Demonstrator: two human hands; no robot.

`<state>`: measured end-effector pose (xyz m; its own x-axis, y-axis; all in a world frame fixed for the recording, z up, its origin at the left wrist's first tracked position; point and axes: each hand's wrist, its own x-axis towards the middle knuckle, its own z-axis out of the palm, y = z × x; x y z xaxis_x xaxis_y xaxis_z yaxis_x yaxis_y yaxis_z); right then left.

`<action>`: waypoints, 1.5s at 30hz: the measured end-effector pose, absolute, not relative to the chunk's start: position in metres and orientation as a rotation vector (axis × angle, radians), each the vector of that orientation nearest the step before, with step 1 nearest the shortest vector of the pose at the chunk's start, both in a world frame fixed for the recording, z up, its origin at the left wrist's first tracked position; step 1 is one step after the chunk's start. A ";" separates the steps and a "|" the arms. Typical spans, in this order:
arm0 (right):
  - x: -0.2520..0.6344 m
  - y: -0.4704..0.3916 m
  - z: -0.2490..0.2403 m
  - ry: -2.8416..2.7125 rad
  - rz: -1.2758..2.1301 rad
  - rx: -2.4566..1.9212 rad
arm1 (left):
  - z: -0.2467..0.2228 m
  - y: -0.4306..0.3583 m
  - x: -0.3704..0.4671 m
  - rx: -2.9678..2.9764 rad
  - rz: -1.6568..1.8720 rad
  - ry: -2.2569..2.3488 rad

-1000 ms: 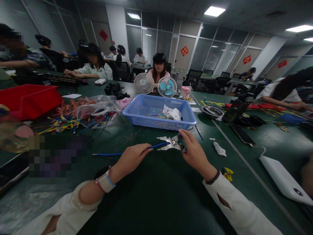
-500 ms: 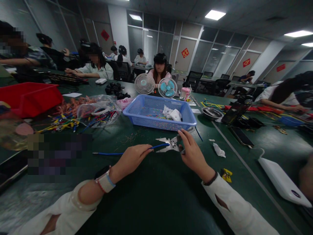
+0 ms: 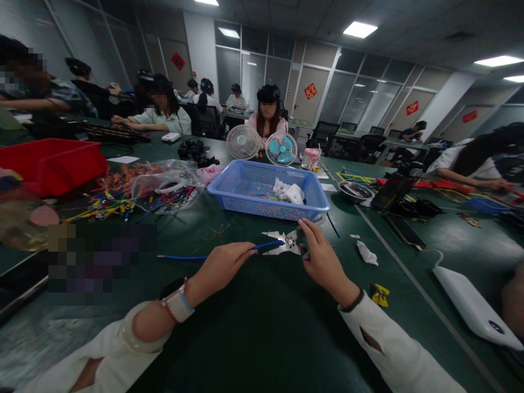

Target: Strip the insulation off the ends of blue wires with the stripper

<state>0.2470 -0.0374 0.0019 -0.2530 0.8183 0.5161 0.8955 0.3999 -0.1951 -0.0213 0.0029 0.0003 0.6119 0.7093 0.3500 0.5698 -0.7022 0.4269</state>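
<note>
A blue cable lies pinched in my left hand, its metal-tipped end pointing left over the green table. The cable's other end reaches between the spread jaws of silver wire-stripping pliers. My right hand grips the pliers by their grey handles, with the jaws facing left and parted. Beyond the pliers stands a blue perforated basket holding crumpled white plastic and small colourful bits.
Bundled cables and a red bin are at the left. Two small fans stand behind the basket. A metal bowl, a phone and a white power bank sit at the right. Several people sit around.
The view has shifted very slightly. My hands, the cable and the open pliers hold nearly the same pose.
</note>
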 end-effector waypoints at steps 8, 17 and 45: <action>0.244 -0.038 0.000 -2.145 -0.226 -1.497 | 0.004 0.000 -0.020 2.552 0.713 1.023; 0.239 -0.038 0.001 -2.204 -0.397 -1.558 | 0.000 0.002 -0.020 2.583 0.716 0.985; 0.237 -0.042 0.007 -2.167 -0.260 -1.849 | 0.003 0.005 -0.021 2.517 0.571 0.945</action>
<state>0.2369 -0.0418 0.0066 -0.1419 0.9349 0.3252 0.9853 0.1650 -0.0445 -0.0207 0.0045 0.0029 0.6896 0.6852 0.2343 0.5259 -0.6963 0.4885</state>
